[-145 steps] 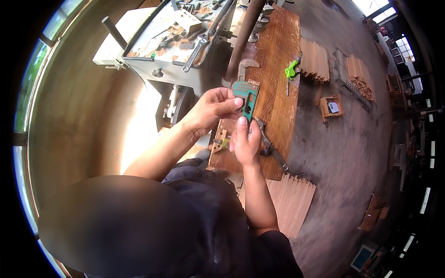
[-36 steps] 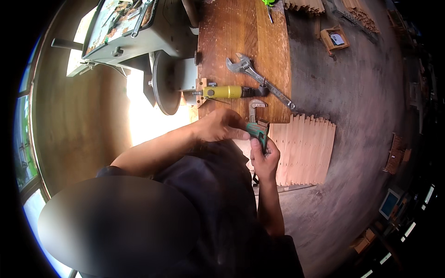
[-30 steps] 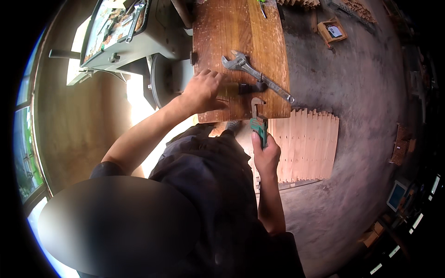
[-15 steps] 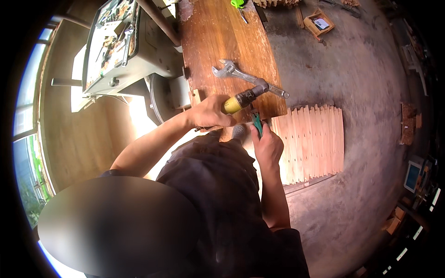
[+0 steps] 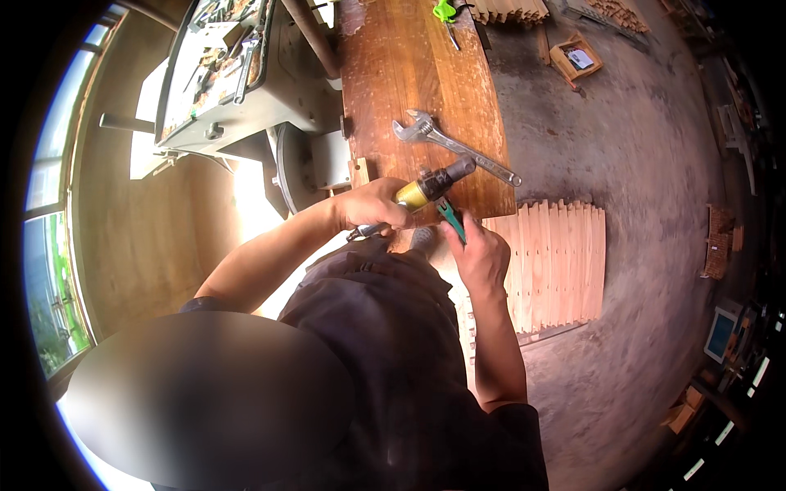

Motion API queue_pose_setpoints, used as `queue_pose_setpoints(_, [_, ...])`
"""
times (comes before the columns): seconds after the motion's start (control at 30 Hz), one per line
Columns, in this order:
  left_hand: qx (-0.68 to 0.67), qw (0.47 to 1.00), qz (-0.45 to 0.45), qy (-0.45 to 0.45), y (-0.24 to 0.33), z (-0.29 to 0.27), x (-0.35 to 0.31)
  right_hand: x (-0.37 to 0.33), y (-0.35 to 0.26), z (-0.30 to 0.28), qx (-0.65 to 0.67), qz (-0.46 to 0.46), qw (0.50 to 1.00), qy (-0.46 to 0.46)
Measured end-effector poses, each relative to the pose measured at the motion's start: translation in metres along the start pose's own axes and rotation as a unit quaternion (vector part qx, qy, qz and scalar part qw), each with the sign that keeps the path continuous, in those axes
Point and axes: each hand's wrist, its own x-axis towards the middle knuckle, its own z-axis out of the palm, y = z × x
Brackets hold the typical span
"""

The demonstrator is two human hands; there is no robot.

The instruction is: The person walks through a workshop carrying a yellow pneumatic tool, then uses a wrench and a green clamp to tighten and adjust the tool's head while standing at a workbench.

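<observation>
Left hand, just left of centre frame, has its grip clamped tight round a power tool with a yellow band and a dark nose, the nose angling up and right over the near edge of the wooden worktop. Right hand, just right of it and slightly lower, has its grip pinched shut on a small green-handled tool, and that green piece points up toward the yellow band, very close to it; whether the two touch, I cannot tell.

Out from the hands: right above the power tool's nose lies an adjustable wrench, flat on the worktop, head to the upper left, handle running down to the right edge of the board. Further up the board, near the top of the frame, sits a bright green object, well apart from the hands.

To the right of the right hand, a stack of pale wooden slats lies on the concrete floor, side by side like a fence panel. Upper right, a small wooden box rests on the floor. Upper left, a grey metal machine table cluttered with tools stands beside the worktop. The person's dark shirt fills the lower centre of the frame.
</observation>
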Motion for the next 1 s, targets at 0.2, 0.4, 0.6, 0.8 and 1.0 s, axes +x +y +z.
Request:
queue_pose_setpoints(0.2, [0.305, 0.936, 0.060, 0.167, 0.008, 0.016, 0.000, 0.006, 0.002, -0.001, -0.005, -0.013, 1.000, -0.021])
queue_pose_setpoints(0.4, [0.269, 0.955, 0.009, 0.121, 0.001, 0.006, 0.006, 0.003, -0.001, 0.006, -0.019, 0.010, 0.999, -0.036])
queue_pose_setpoints(0.6, [-0.047, 0.996, 0.027, -0.065, -0.006, 0.003, 0.000, -0.003, -0.001, 0.016, 0.023, -0.051, 0.996, 0.073])
queue_pose_setpoints(0.8, [-0.220, 0.957, -0.005, -0.190, -0.024, 0.004, 0.000, -0.001, 0.008, 0.012, 0.011, -0.124, 0.985, 0.117])
queue_pose_setpoints(1.0, [-0.359, 0.896, -0.017, -0.260, -0.039, 0.009, -0.011, 0.001, 0.013, 0.010, 0.017, -0.162, 0.981, 0.104])
